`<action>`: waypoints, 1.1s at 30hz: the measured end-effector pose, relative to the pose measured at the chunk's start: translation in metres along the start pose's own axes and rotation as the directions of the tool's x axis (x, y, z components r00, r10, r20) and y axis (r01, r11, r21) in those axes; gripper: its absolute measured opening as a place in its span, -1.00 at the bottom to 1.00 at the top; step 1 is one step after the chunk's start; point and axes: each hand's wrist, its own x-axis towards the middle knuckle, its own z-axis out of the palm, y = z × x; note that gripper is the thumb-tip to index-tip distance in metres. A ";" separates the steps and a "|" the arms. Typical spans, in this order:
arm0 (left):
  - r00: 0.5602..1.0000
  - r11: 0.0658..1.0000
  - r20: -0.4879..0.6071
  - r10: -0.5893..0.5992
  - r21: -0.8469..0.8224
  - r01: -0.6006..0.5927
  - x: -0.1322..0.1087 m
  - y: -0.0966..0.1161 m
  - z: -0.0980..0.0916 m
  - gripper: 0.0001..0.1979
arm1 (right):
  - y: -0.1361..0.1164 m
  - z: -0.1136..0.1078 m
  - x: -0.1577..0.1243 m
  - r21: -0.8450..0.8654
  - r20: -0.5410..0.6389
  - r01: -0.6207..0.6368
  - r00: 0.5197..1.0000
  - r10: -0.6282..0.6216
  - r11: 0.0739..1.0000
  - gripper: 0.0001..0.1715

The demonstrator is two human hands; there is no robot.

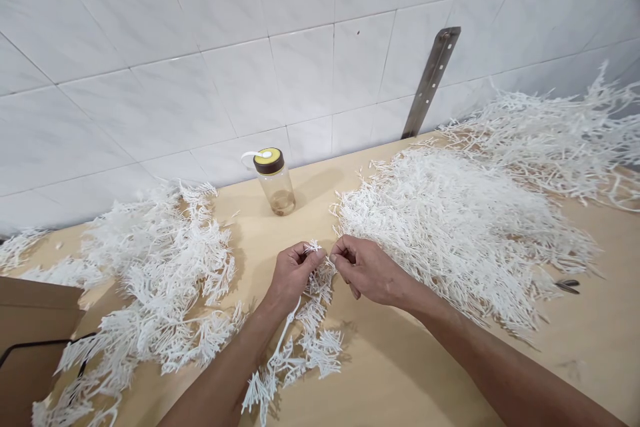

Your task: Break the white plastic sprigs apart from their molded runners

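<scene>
My left hand [296,275] is closed around a white branching plastic sprig [320,347], whose feathery tufts hang below the fingers toward the near side of the table. Close beside it on the right, my right hand [366,268] pinches with thumb and index finger at the edge of the sprig's tip. Whatever sits between those right fingertips is too small to name. To the right of my hands lies a large heap of loose white plastic sprigs [450,227]. Another pile of fuller white branches [165,267] spreads out on the left.
A clear bottle [279,190] with a yellow and black lid stands near the tiled wall [300,60]. A perforated metal strip [431,83] leans there. More white stems [560,140] lie far right, a dark small object [568,286] beside the heap, and a cardboard box [37,333] at left.
</scene>
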 end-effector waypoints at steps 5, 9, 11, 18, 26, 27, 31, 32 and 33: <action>0.997 0.998 -0.055 0.057 0.007 -0.057 0.001 -0.004 0.004 -0.63 | 0.003 0.005 -0.001 -0.095 0.035 0.013 0.999 -0.009 0.995 -0.88; 0.996 0.998 -0.067 0.064 0.019 -0.063 0.001 -0.006 0.005 -0.64 | -0.003 0.007 -0.002 -0.314 -0.078 0.050 0.994 -0.079 0.948 -0.88; 0.996 0.998 -0.067 0.060 0.010 -0.059 0.000 -0.007 0.005 -0.64 | -0.007 0.007 -0.001 -0.370 -0.109 0.015 0.992 -0.060 0.929 -0.88; 0.988 0.990 -0.058 0.141 -0.012 -0.142 -0.004 -0.005 0.005 -0.64 | -0.005 0.010 0.004 -0.496 -0.235 0.006 0.962 -0.141 0.869 -0.90; 0.991 0.989 -0.009 0.136 0.065 -0.135 0.006 0.002 -0.011 -0.66 | -0.012 -0.041 -0.002 -0.385 -0.486 -0.118 0.869 -0.092 0.916 -0.93; 0.985 0.977 0.012 0.174 0.122 -0.174 0.007 0.001 -0.011 -0.67 | -0.012 -0.049 -0.003 -0.384 -0.529 -0.112 0.840 -0.120 0.916 -0.93; 0.957 0.924 0.041 0.286 0.252 -0.287 0.005 -0.002 -0.007 -0.73 | -0.007 -0.067 -0.002 -0.463 -0.647 -0.115 0.722 -0.246 0.879 -0.90; 0.951 0.914 0.046 0.306 0.265 -0.307 0.004 -0.003 -0.006 -0.74 | -0.005 -0.067 -0.001 -0.486 -0.654 -0.106 0.703 -0.281 0.867 -0.89; 0.945 0.905 0.056 0.323 0.274 -0.326 0.004 -0.003 -0.004 -0.75 | -0.004 -0.066 -0.001 -0.502 -0.648 -0.085 0.696 -0.310 0.860 -0.87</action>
